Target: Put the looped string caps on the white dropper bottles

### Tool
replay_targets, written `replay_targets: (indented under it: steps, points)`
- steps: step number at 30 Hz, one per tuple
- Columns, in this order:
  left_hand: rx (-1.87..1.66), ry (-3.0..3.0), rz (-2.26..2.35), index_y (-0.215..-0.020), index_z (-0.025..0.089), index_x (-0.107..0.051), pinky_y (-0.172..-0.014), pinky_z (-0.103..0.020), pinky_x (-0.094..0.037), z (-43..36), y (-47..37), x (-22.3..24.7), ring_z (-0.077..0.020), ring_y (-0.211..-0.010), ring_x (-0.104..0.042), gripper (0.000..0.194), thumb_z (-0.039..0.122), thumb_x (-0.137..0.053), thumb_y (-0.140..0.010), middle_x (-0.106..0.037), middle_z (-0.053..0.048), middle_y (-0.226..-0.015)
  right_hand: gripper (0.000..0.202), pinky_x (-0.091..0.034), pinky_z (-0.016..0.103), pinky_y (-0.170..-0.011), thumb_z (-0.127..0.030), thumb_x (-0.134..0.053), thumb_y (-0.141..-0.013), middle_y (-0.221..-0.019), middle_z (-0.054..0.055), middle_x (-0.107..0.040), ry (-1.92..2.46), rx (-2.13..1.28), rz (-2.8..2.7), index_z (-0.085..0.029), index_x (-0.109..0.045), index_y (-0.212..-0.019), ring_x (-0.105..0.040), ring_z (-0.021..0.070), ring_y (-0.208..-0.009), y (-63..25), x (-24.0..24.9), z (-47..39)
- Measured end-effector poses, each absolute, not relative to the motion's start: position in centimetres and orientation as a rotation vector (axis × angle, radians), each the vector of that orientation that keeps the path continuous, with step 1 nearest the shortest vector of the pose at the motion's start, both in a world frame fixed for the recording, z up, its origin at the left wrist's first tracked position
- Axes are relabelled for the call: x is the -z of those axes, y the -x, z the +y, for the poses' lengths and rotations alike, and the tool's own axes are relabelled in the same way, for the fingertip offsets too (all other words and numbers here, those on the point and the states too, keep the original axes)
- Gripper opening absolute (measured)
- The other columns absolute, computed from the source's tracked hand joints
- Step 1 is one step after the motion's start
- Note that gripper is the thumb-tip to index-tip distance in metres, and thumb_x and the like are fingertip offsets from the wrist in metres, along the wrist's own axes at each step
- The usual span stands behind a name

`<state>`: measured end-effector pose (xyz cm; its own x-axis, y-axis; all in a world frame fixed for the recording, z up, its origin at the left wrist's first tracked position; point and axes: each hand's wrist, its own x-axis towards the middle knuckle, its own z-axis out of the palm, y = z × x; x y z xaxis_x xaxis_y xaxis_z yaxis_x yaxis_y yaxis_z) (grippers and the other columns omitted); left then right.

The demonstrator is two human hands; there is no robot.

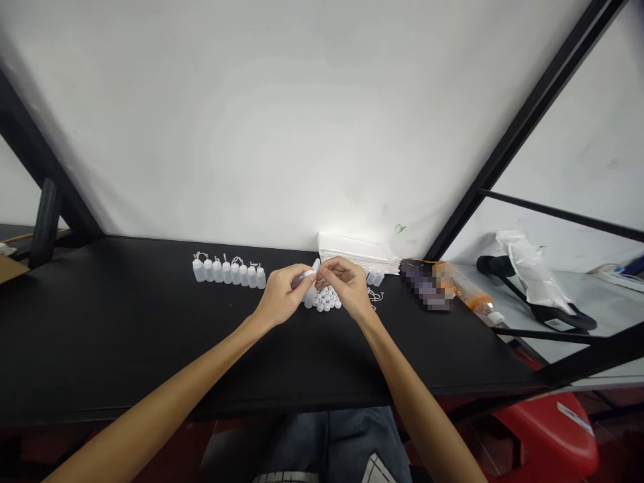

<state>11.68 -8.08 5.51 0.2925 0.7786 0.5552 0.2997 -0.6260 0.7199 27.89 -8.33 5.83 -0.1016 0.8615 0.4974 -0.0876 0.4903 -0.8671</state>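
My left hand (279,293) is closed round a small white plastic bottle (306,274), held tilted sideways over the table and mostly hidden by the fingers. At its tip end, the fingertips of my right hand (348,285) are pinched together; what lies in them is too small to tell. Below and between both hands is a pile of small white caps (328,300), with another translucent bottle (308,299) upright at its left side. To the left stands a row of several capped bottles (227,272) with thin white loops at their tops.
Behind the right hand lie a white stack of flat sheets or bags (358,251), a few more bottles (375,277) and loose white loops (375,295). An orange-labelled drink bottle (465,293) rests on the black table (125,322). Black frame bars (503,147) rise at the right.
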Motion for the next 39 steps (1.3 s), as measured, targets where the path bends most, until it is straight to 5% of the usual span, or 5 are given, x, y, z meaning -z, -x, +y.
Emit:
replay_targets:
  steps: [8, 14, 32, 39]
  points:
    - [-1.330, -2.094, 0.979, -0.082, 0.014, -0.067, -0.060, -0.024, -0.038, -8.3, -11.6, -5.9, -0.0127, -0.062, -0.053, 0.029, 0.034, -0.048, -0.092, -0.065, -0.002, -0.073, 0.024, -0.052, 0.025, -0.053, -0.039, -0.069, -0.081, -0.066, 0.001, -0.064, 0.749, -0.906, -1.513, -0.016, -0.064, -0.076, -0.062, 0.0131, -0.059, -27.7, -6.1, -8.4]
    - [-1.347, -2.067, 1.016, -0.070, 0.013, -0.064, -0.050, -0.023, -0.030, -8.3, -11.0, -6.5, -0.0094, -0.050, -0.040, 0.043, 0.040, -0.042, -0.095, -0.048, 0.002, -0.056, 0.026, -0.051, 0.024, -0.051, -0.042, -0.069, -0.081, -0.067, 0.002, -0.065, 0.785, -0.930, -1.544, -0.016, -0.064, -0.077, -0.062, 0.0129, -0.057, -27.4, -6.0, -8.5]
    - [-1.267, -1.625, 1.000, -0.074, 0.014, -0.066, -0.040, -0.023, -0.028, -7.8, -10.8, -6.6, -0.0110, -0.046, -0.042, 0.056, 0.059, -0.037, -0.092, -0.050, -0.001, -0.052, 0.023, -0.049, 0.023, -0.049, -0.040, -0.065, -0.085, -0.074, 0.003, -0.068, 0.807, -0.929, -1.635, -0.017, -0.065, -0.083, -0.063, 0.0121, -0.056, -27.5, -6.3, -8.9]
    - [-1.169, -1.475, 0.950, -0.069, 0.014, -0.062, -0.038, -0.022, -0.021, -7.6, -11.1, -6.9, -0.0075, -0.040, -0.030, 0.057, 0.063, -0.039, -0.089, -0.046, 0.000, -0.052, 0.029, -0.047, 0.024, -0.046, -0.044, -0.067, -0.081, -0.079, 0.004, -0.070, 0.828, -0.913, -1.535, -0.018, -0.066, -0.093, -0.062, 0.0113, -0.050, -27.6, -6.4, -8.8]
